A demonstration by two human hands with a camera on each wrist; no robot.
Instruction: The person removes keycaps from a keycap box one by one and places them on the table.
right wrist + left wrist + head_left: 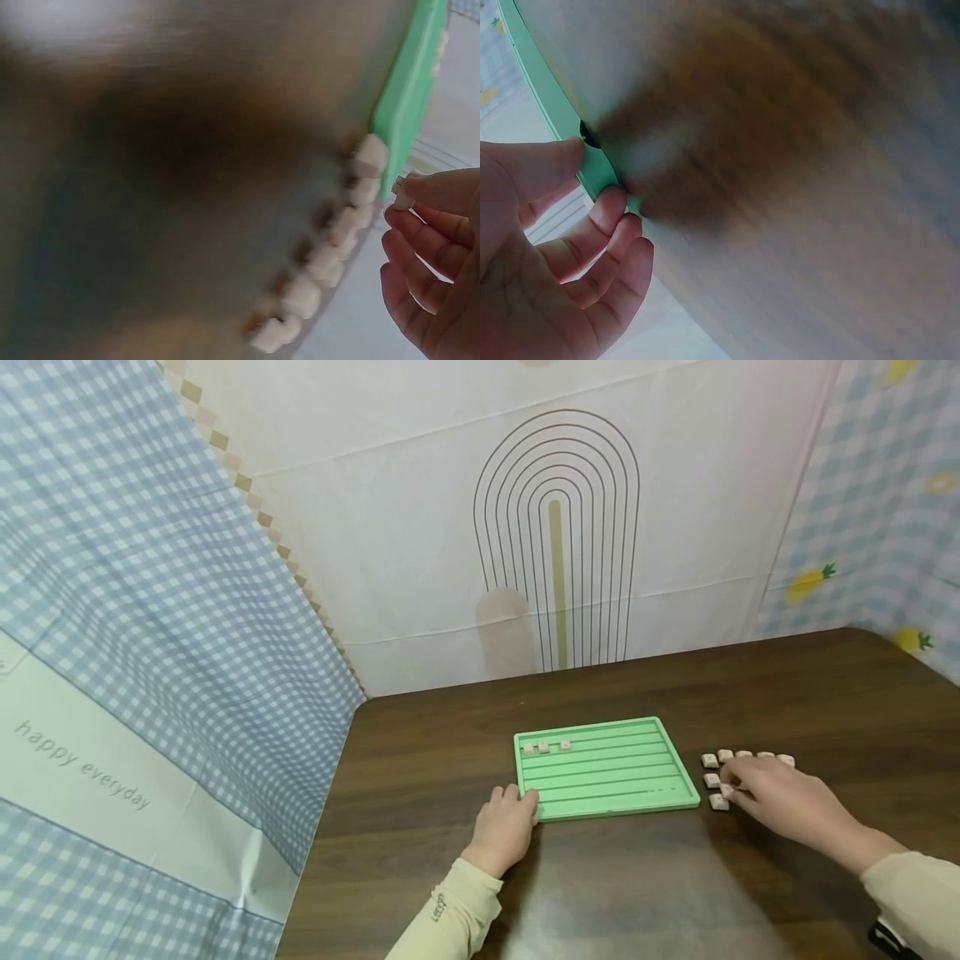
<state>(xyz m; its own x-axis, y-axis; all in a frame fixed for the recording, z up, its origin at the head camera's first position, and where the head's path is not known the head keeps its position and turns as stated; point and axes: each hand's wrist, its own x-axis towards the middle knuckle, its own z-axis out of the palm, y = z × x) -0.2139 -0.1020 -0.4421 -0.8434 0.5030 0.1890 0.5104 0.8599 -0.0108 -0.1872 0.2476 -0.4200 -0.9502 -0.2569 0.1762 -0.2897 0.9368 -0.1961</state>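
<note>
My left hand grips the near left corner of a light green ridged tray, thumb on one side and fingertips on the other in the left wrist view. Three small pale keycaps sit in the tray's top row at the left, the third set a little apart. Right of the tray, my right hand pinches one keycap between thumb and index finger. Around that hand several more keycaps lie on the table, some partly hidden behind it.
The dark wooden table carries the tray near its middle. Behind it hangs a pale curtain with an arch pattern, and blue checked cloth drapes along the left side.
</note>
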